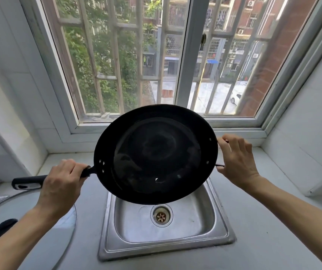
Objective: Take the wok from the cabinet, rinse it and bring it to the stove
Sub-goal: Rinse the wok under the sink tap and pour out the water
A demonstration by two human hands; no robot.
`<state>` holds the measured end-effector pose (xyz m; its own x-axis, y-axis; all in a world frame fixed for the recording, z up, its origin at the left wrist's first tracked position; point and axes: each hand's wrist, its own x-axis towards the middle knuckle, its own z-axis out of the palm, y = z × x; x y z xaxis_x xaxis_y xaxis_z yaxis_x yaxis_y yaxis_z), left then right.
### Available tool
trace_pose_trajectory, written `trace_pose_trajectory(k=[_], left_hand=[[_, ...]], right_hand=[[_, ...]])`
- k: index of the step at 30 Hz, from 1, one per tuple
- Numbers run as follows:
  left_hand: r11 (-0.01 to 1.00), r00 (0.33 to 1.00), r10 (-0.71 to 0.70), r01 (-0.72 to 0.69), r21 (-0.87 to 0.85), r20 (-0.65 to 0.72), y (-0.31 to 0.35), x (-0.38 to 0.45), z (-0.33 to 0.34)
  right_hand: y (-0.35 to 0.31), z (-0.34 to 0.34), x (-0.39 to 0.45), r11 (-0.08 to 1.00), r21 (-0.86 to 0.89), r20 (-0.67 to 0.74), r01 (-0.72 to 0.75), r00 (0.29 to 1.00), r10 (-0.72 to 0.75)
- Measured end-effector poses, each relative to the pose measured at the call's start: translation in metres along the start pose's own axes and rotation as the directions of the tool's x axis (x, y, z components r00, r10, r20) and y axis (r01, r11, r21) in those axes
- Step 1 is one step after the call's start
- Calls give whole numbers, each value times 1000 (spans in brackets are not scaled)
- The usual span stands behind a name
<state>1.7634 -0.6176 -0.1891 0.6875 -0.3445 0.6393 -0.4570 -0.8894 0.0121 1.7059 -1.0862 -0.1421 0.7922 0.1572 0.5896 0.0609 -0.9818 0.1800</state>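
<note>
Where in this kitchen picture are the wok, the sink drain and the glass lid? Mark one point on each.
wok [156,152]: head view, centre of its dark inner bowl.
sink drain [161,217]: head view, on the metal strainer.
glass lid [66,227]: head view, on the glass near its right rim.

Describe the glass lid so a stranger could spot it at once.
Start at the steel sink below the window. On the counter to its left lies the glass lid: flat, round, see-through, with a black knob, unlike the black wok held above the sink.

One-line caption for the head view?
Left hand and right hand hold a black wok tilted above the steel sink below a window.
</note>
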Motion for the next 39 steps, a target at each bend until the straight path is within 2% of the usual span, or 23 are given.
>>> trace_pose_trajectory(k=[4,10,15,21,32,39], left_hand=[[1000,1000,-22,23,-20,20,1,12,0],[999,996,-27,30,-32,88,3,10,2],[1000,997,18,-16,-27,76,0,5,-2],[999,995,0,4,-45,101,-3,14,-6],[990,992,54,-38,-138,111,-15,34,-3],[966,959,205,-166,-196,196,-16,56,-1]], right_hand=[[-1,-3,12,999,-3,7,-42,999,42],[1,0,17,999,-24,83,-22,996,24],[7,-4,23,999,-47,131,16,991,-10],[6,-7,30,999,-41,175,28,984,-21],[8,-31,42,996,-88,269,14,963,11],[25,-58,33,992,-119,368,42,930,5]])
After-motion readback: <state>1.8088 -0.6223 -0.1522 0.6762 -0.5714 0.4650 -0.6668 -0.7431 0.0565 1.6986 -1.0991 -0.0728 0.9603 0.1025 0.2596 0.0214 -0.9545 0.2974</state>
